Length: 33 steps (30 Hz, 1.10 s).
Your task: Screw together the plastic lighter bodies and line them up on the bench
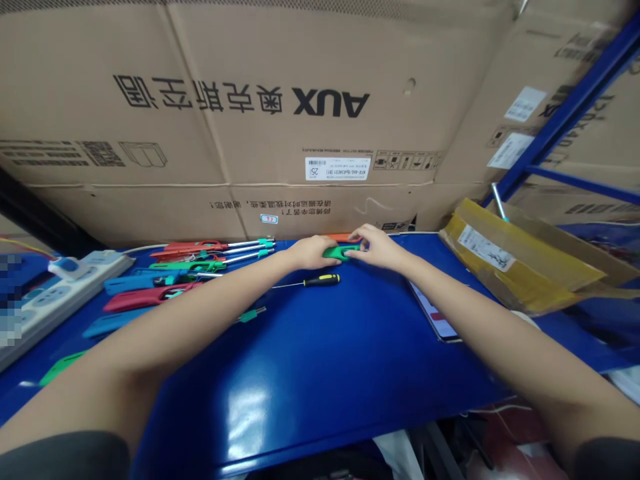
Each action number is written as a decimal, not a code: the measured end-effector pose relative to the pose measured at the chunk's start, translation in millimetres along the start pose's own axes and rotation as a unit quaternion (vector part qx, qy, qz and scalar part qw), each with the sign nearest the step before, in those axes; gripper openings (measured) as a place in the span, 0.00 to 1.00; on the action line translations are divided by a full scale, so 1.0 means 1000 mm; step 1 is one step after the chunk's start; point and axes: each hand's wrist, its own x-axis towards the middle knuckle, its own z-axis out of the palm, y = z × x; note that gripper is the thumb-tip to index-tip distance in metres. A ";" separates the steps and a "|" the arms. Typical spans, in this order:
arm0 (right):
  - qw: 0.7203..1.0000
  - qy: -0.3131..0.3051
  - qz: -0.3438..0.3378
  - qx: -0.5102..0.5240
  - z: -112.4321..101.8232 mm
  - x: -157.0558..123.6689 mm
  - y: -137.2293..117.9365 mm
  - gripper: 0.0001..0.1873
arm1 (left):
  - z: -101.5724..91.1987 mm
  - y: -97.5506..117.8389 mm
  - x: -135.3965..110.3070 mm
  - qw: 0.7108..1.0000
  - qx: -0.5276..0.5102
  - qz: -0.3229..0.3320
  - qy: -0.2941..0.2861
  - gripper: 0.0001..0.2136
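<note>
Far out on the blue table, my left hand (311,253) has its fingers closed around the left end of a green plastic lighter handle (335,253). Thumb and fingers of my right hand (379,249) pinch the same handle near its right end. The fingers hide much of it. Just behind lies an orange plastic piece (343,237), partly covered by my hands. On the near side of my left hand rests a screwdriver (323,281) with a black and yellow grip, its thin shaft pointing left.
Several long-necked lighters, including a red one (187,247) and a dark red one (135,298), lie at the left. A white power strip (60,293) runs beyond them. At right are a phone (435,313) and a yellow-taped carton (515,260). A large cardboard sheet (240,147) stands behind.
</note>
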 end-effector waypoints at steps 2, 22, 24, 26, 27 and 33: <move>0.999 0.002 0.041 -0.034 0.001 0.007 0.011 0.18 | 0.004 0.001 0.001 1.000 0.030 -0.005 0.009 0.16; 0.984 -0.038 -0.029 -0.174 -0.032 -0.006 0.021 0.14 | 0.011 -0.012 0.000 0.999 0.013 -0.021 0.032 0.17; 0.984 -0.018 -0.050 -0.169 -0.038 -0.015 0.014 0.14 | 0.014 -0.012 0.008 0.999 0.016 -0.023 0.044 0.16; 0.984 -0.012 -0.079 -0.162 -0.042 -0.025 0.004 0.15 | 0.017 -0.013 0.016 0.998 0.019 -0.028 0.059 0.16; 0.982 -0.016 -0.096 -0.159 -0.043 -0.030 -0.001 0.15 | 0.019 -0.013 0.020 0.997 0.021 -0.033 0.065 0.16; 0.965 -0.078 -0.190 -0.162 -0.038 -0.063 -0.027 0.13 | 0.020 -0.012 0.032 0.996 0.045 -0.037 0.075 0.16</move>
